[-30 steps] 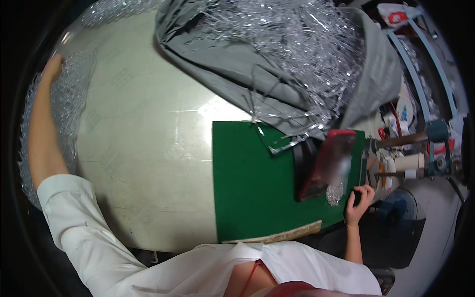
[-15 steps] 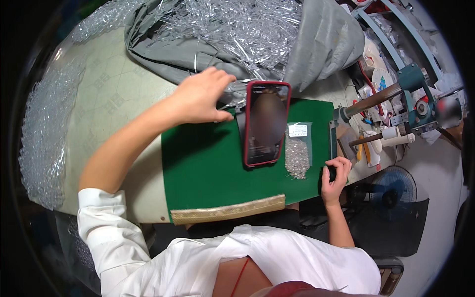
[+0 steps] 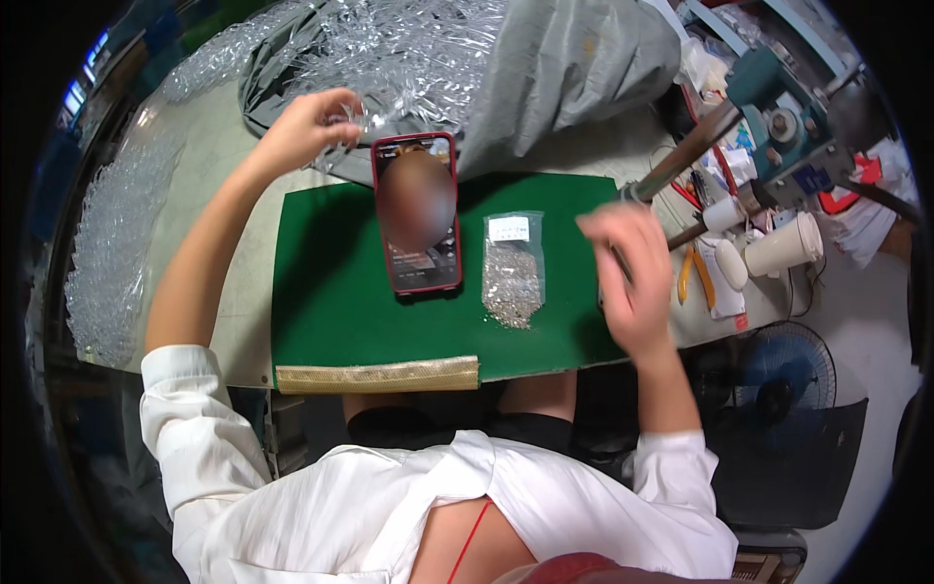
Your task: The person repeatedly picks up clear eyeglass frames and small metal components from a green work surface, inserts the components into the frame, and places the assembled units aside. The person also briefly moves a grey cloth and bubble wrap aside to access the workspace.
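Note:
My left hand (image 3: 309, 128) is raised at the near rim of a grey bag (image 3: 574, 88) full of shiny clear plastic strips (image 3: 399, 49). Its fingers and thumb curl around a clear plastic strip (image 3: 373, 117), though the grip is partly hidden. My right hand (image 3: 634, 277) hovers over the right edge of a green mat (image 3: 341, 321), blurred, thumb and fingers apart and nothing visible in them. A phone (image 3: 418, 219) in a red case stands on the mat, its screen lit. To its right lies a clear zip bag (image 3: 513, 273) of small silvery pieces, some spilled at its lower end.
A green hand press (image 3: 769, 107) with a steel shaft stands at right, beside yellow-handled pliers (image 3: 696, 277) and a white cup (image 3: 783, 243). A gold strip (image 3: 379, 376) edges the mat. Clear plastic bundles (image 3: 126, 253) lie at left; a fan (image 3: 783, 375) stands lower right.
My left hand has drawn back leftward from the bag and its fingers have curled. My right hand has lifted from the mat's right corner. The view has shifted, sliding the scene leftward.

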{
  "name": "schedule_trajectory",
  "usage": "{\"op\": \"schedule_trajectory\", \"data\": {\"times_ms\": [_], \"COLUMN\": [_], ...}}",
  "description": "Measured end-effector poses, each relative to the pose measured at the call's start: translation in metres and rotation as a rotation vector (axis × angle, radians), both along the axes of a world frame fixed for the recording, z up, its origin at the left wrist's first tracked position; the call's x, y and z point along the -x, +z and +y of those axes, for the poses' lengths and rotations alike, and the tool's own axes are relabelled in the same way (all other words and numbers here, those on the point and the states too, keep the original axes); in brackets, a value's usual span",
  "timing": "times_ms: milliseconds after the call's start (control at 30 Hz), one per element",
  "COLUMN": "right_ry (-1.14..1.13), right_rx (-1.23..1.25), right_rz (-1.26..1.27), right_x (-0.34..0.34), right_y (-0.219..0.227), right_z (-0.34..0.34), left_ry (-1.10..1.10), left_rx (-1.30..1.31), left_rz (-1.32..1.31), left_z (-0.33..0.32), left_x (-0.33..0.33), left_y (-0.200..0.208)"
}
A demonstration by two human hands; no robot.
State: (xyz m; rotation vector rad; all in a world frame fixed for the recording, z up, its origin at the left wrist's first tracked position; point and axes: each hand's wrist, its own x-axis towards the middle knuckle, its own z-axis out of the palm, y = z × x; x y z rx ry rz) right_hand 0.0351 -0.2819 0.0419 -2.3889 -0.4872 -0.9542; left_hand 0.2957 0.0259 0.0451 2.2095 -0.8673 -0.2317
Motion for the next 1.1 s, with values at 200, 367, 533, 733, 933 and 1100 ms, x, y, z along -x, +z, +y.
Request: {"op": "schedule_trajectory", "data": {"times_ms": [200,367,533,733,933,1100], "right_ry": [0.039,-0.274,-0.804,-0.924,-0.785,-0.760], "right_rx": [0.676,1.111,0.922,0.305,-0.758,-0.960], "right_rz": [-0.143,0.411,0.840,0.584,0.383,-0.024], "right_x": [-0.192,-0.174,-0.156,-0.192,-0.265,-0.292], "right_y": [0.007,0.016,0.004,-0.018,-0.027,-0.019], "right_z": [0.006,0.001,-0.043,-0.070,-0.146,-0.136], "left_ry": [0.134,0.275,0.335,0.383,0.228,0.217], "left_rx": [-0.094,-0.311,-0.295,0.219,0.659,0.767], "left_rz": [-0.335,-0.365,-0.409,-0.091,0.264,0.283], "left_z": [-0.054,-0.060,-0.063,-0.068,-0.086,-0.104], "left_x": [-0.033,-0.043,-0.063,-0.064,-0.061,-0.097], "left_y": [-0.003,-0.008,-0.046,-0.067,-0.044,-0.057]}}
